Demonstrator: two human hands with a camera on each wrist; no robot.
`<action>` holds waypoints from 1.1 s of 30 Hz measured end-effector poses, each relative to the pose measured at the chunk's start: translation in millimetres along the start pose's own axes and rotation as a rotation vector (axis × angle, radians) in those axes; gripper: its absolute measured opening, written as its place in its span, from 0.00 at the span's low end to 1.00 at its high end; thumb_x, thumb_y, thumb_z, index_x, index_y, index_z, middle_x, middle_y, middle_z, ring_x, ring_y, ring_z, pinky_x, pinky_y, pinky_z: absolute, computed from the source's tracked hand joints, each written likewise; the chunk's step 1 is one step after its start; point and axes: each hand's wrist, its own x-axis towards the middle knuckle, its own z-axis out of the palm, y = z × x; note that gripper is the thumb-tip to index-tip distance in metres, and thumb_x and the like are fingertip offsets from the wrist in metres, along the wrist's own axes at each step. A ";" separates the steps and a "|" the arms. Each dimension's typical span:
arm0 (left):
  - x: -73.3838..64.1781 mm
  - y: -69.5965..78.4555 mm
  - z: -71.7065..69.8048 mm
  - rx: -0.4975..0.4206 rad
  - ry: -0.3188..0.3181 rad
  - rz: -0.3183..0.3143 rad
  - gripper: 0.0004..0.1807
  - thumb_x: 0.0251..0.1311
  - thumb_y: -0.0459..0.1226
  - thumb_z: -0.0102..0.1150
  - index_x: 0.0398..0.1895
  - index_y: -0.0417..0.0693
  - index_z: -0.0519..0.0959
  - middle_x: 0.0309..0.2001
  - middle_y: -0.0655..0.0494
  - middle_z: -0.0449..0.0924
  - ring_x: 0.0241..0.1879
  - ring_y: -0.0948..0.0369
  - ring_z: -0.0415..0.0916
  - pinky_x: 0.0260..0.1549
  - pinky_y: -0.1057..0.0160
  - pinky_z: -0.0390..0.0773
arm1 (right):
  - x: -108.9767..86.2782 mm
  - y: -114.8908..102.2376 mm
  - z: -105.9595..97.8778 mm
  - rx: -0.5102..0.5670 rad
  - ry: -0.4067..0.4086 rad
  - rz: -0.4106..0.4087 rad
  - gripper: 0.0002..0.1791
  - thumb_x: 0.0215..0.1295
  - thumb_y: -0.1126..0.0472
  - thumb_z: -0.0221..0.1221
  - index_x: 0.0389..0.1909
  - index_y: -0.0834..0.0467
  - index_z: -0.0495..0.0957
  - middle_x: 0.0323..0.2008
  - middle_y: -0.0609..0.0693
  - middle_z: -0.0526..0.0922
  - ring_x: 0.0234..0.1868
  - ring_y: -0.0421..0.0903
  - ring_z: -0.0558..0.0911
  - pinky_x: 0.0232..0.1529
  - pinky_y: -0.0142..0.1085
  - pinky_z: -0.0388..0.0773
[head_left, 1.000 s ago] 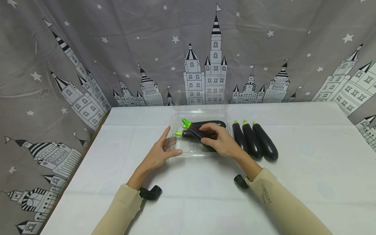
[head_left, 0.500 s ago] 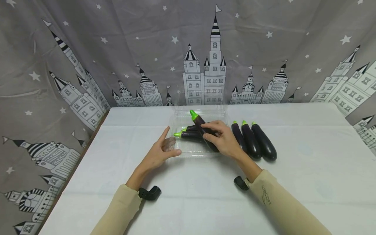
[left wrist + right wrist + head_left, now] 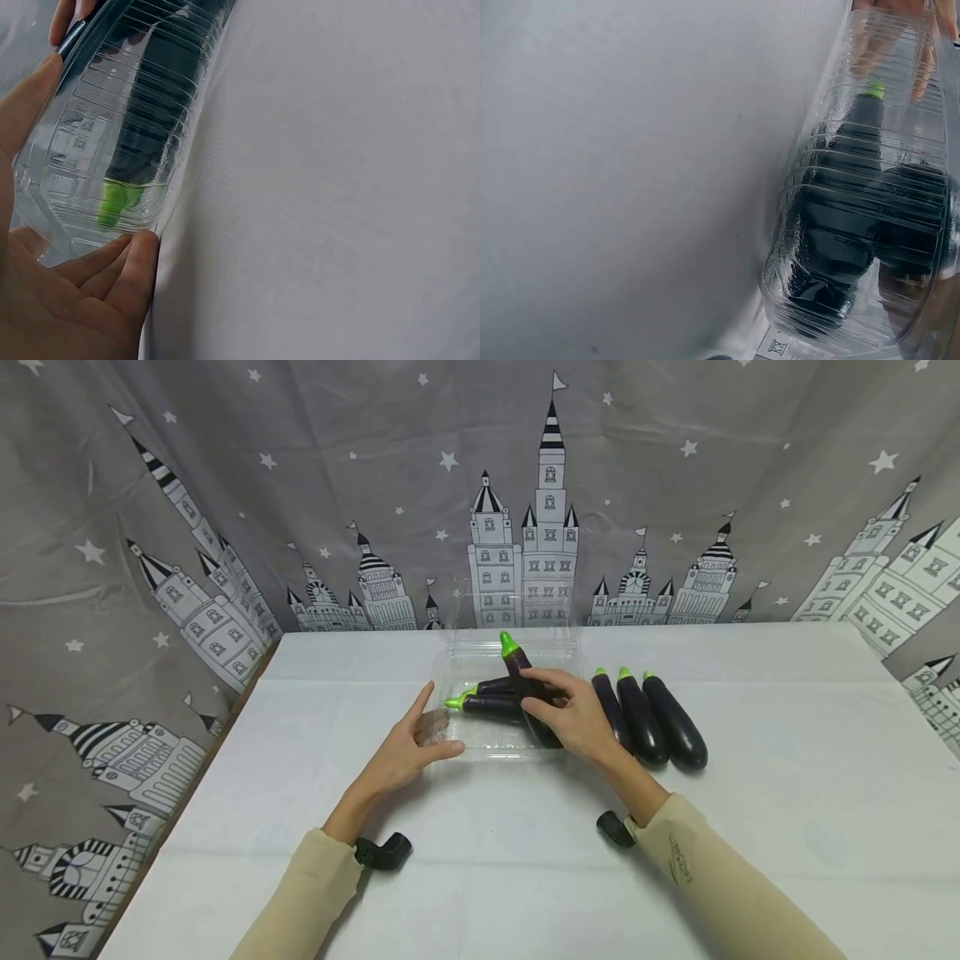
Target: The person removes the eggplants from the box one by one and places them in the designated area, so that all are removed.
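In the head view my right hand (image 3: 577, 714) pinches a dark purple eggplant (image 3: 516, 660) by its middle, thumb on the near side. Its green stem points to the back, and its lower end hangs over the clear plastic clamshell box (image 3: 468, 739). Two more eggplants lie crosswise inside, one in front (image 3: 487, 705) and one behind (image 3: 492, 685), stems to the left. My left hand (image 3: 401, 756) has its thumb and fingers spread at the box's left end. The left wrist view has its fingertips (image 3: 142, 244) against the ribbed plastic wall.
Several things stand around the box. Three eggplants (image 3: 641, 722) lie side by side just right of it, stems to the back. The box's transparent lid (image 3: 517, 602) stands raised behind. A grey castle-print curtain (image 3: 337, 468) hangs along the back edge of the white-covered table (image 3: 480, 860).
The held eggplant has swung clockwise, its stem moving from the left toward the back and right. My right hand shifted slightly rightward. My left hand has stayed at the box's left end.
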 end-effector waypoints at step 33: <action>2.0 -0.9 0.7 -0.023 -0.010 0.010 0.58 0.60 0.42 0.70 0.80 0.60 0.36 0.72 0.38 0.58 0.71 0.47 0.59 0.65 0.48 0.63 | 2.5 -5.4 -6.0 0.136 0.108 0.008 0.28 0.60 0.72 0.65 0.63 0.62 0.75 0.59 0.59 0.73 0.57 0.56 0.76 0.53 0.40 0.79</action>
